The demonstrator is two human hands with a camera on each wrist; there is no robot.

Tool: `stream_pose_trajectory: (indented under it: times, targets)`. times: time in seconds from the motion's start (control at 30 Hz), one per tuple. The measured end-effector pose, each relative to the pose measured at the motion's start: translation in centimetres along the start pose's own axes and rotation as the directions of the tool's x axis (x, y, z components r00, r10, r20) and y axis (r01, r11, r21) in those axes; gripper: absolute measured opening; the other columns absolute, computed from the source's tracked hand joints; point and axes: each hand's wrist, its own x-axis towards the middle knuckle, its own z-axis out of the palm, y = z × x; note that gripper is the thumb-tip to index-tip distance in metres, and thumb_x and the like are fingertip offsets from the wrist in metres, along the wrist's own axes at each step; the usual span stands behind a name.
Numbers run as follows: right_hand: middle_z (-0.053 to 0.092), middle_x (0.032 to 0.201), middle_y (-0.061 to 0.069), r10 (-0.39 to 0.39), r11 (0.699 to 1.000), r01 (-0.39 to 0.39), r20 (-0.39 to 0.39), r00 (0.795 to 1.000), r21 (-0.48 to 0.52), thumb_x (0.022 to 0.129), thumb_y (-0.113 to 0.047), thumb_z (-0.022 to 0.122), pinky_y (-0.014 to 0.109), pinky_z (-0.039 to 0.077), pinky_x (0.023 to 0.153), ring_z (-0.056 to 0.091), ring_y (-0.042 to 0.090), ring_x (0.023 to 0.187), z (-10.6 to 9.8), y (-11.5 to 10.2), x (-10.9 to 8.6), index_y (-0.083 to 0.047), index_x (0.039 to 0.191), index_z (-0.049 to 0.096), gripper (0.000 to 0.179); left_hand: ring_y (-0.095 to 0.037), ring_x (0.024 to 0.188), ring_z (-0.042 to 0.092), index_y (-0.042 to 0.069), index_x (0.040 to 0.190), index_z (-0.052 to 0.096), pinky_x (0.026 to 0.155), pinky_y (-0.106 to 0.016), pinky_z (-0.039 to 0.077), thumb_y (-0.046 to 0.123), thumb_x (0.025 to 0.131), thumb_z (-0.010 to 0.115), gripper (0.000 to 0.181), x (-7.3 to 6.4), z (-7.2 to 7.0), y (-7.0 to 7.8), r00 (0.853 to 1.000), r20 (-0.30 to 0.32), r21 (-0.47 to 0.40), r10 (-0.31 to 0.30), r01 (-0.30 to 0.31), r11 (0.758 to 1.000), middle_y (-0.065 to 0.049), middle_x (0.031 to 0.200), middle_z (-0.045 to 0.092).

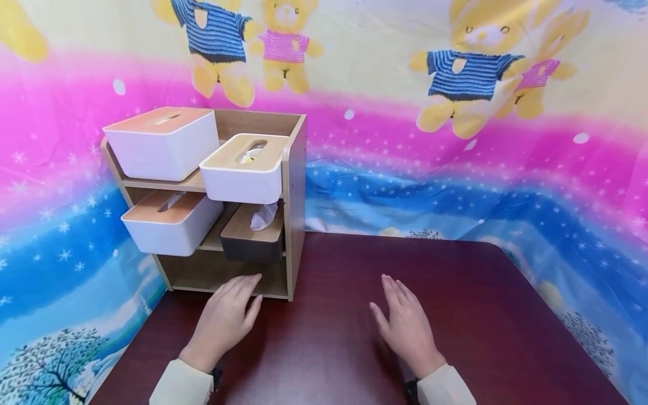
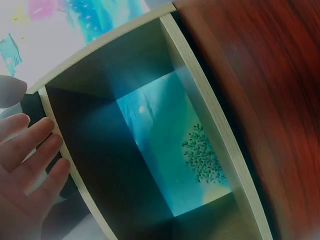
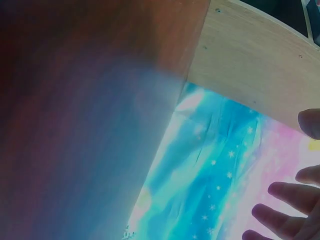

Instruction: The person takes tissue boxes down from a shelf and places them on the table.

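Note:
My left hand [image 1: 225,318] hovers in front of the lowest compartment of a wooden shelf [image 1: 297,219], fingers extended and holding nothing. My right hand [image 1: 405,323] is over the right part of the table, its fingers straight and nothing in them. On the shelf's upper level sit a large white tissue box [image 1: 169,149] with an orange-brown lid and a smaller white tissue box [image 1: 243,183] with a light wood lid. Below are a white box [image 1: 162,232] with an orange-brown lid and a dark box [image 1: 250,247] with a tissue [image 1: 264,216] poking out.
The dark red table [image 1: 324,349] reaches to the back and right. A printed cloth [image 1: 374,135] with bears and snowflakes hangs behind and at both sides. Both white boxes on the left and the smaller white one jut past the shelf's front edge.

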Motion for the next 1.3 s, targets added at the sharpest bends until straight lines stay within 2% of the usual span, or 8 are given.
stream_pose_trajectory:
  times: [0.1, 0.23, 0.6, 0.67, 0.77, 0.83, 0.9, 1.3]
  targets:
    - [0.047, 0.144, 0.016, -0.014, 1.000, 0.014, 0.004, 1.000, 0.021, 0.093, -0.036, 0.064, 0.049, 0.033, 0.108, 0.042, 0.034, 0.133, 0.2, -0.3, 0.5, 0.000, 0.147, 0.040, 0.068, -0.027, 0.102, 0.063, 0.002, 0.123, 0.063, 0.089, -0.046, 0.051, 0.021, 0.089, 0.065, 0.039, 0.1, 0.1, -0.7, 1.000, 0.014, 0.004, 0.016, -0.016, 1.000, -0.012, 0.113, 0.067]
    - [0.047, 0.145, 0.015, -0.036, 0.998, 0.036, 0.005, 0.999, 0.042, 0.093, -0.036, 0.064, 0.048, 0.033, 0.108, 0.041, 0.032, 0.134, 0.8, -0.7, 1.0, 0.000, 0.147, 0.040, 0.068, -0.026, 0.100, 0.064, 0.003, 0.119, 0.065, 0.087, -0.046, 0.052, 0.037, 0.101, 0.041, 0.046, -0.1, 0.2, -2.0, 0.999, 0.033, 0.025, 0.024, -0.025, 0.999, -0.011, 0.109, 0.068]
    - [0.049, 0.144, 0.011, -0.062, 0.995, 0.062, -0.001, 0.998, 0.075, 0.092, -0.039, 0.066, 0.048, 0.038, 0.105, 0.045, 0.030, 0.131, 2.7, -2.1, 1.8, -0.003, 0.146, 0.042, 0.070, -0.025, 0.093, 0.065, 0.004, 0.104, 0.072, 0.081, -0.048, 0.054, 0.052, 0.100, 0.021, 0.070, -2.5, -0.6, -5.0, 0.998, 0.047, 0.063, -0.036, 0.033, 0.997, -0.009, 0.100, 0.069]
    - [0.050, 0.143, 0.010, -0.072, 0.994, 0.073, -0.008, 0.997, 0.082, 0.091, -0.039, 0.067, 0.048, 0.039, 0.104, 0.047, 0.030, 0.130, 2.9, -2.6, 2.1, -0.003, 0.146, 0.043, 0.070, -0.026, 0.093, 0.065, 0.004, 0.103, 0.072, 0.079, -0.048, 0.054, 0.052, 0.101, 0.025, 0.068, -2.9, -1.0, -5.6, 0.997, 0.059, 0.075, -0.056, 0.051, 0.996, -0.010, 0.099, 0.069]
    - [0.050, 0.144, 0.009, -0.085, 0.992, 0.087, -0.019, 0.996, 0.097, 0.091, -0.039, 0.067, 0.046, 0.039, 0.104, 0.047, 0.028, 0.130, 3.3, -3.1, 2.6, -0.005, 0.146, 0.044, 0.069, -0.027, 0.093, 0.065, 0.004, 0.102, 0.072, 0.077, -0.050, 0.054, 0.040, 0.098, 0.052, 0.042, -3.2, -1.7, -6.4, 0.993, 0.081, 0.097, -0.091, 0.083, 0.992, -0.010, 0.100, 0.069]
    - [0.050, 0.144, 0.008, -0.095, 0.990, 0.097, -0.022, 0.995, 0.106, 0.092, -0.040, 0.066, 0.046, 0.039, 0.104, 0.048, 0.027, 0.130, 3.6, -3.4, 3.0, -0.005, 0.146, 0.044, 0.068, -0.028, 0.093, 0.064, 0.004, 0.102, 0.072, 0.077, -0.051, 0.054, 0.027, 0.088, 0.068, 0.027, -3.4, -2.3, -7.0, 0.988, 0.092, 0.119, -0.122, 0.110, 0.987, -0.010, 0.100, 0.069]
    - [0.050, 0.144, 0.009, -0.109, 0.988, 0.111, -0.023, 0.994, 0.111, 0.092, -0.040, 0.065, 0.045, 0.039, 0.104, 0.048, 0.028, 0.129, 3.9, -3.7, 3.3, -0.004, 0.146, 0.044, 0.068, -0.028, 0.092, 0.064, 0.003, 0.101, 0.072, 0.076, -0.052, 0.054, 0.016, 0.076, 0.076, 0.028, -3.5, -2.8, -7.5, 0.984, 0.092, 0.136, -0.149, 0.136, 0.981, -0.011, 0.100, 0.069]
    - [0.051, 0.142, 0.011, -0.151, 0.977, 0.153, -0.026, 0.988, 0.148, 0.091, -0.044, 0.066, 0.044, 0.039, 0.104, 0.048, 0.028, 0.130, 4.4, -3.8, 5.1, -0.003, 0.144, 0.046, 0.070, -0.035, 0.089, 0.064, 0.000, 0.099, 0.071, 0.071, -0.055, 0.051, 0.011, 0.075, 0.074, 0.026, -3.3, -2.9, -9.3, 0.975, -0.004, 0.164, -0.224, 0.221, 0.961, -0.017, 0.097, 0.069]
